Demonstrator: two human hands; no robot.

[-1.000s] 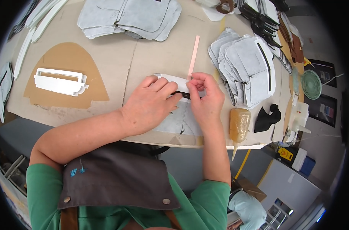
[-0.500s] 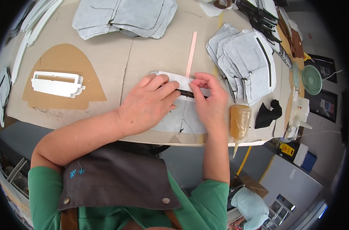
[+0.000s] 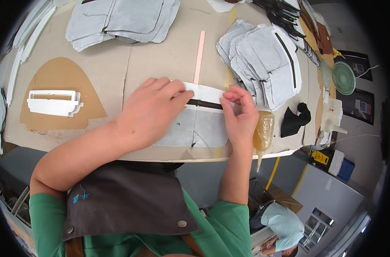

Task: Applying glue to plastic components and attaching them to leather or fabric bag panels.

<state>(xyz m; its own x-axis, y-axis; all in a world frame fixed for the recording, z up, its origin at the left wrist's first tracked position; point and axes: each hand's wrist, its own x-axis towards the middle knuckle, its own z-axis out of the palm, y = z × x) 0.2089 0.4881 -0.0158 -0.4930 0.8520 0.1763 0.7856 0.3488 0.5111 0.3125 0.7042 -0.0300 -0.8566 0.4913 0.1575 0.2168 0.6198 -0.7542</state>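
Observation:
A grey fabric panel [image 3: 203, 128] lies near the table's front edge, with a white frame piece [image 3: 210, 94] along its far side and a black strip [image 3: 210, 104] showing in the frame's slot. My left hand [image 3: 150, 109] is closed at the left part of the frame, fingers bent and tips beside the black strip; its thumb is mostly hidden. At the frame's right end, my right hand [image 3: 240, 118] pinches with thumb and forefinger, the other fingers curled loosely. A pink strip [image 3: 199, 58] runs away from the panel's far edge.
Grey panels are stacked at far left [image 3: 122, 19] and right [image 3: 263, 64]. A glue bottle [image 3: 263, 132] and black cloth piece [image 3: 294, 122] sit right of my right hand. White frames [image 3: 54, 103] rest on a brown template [image 3: 62, 73]. Another person [image 3: 283, 225] is at lower right.
My hands have moved apart along the frame, uncovering more of the white piece and the black strip. The whole view has shifted slightly.

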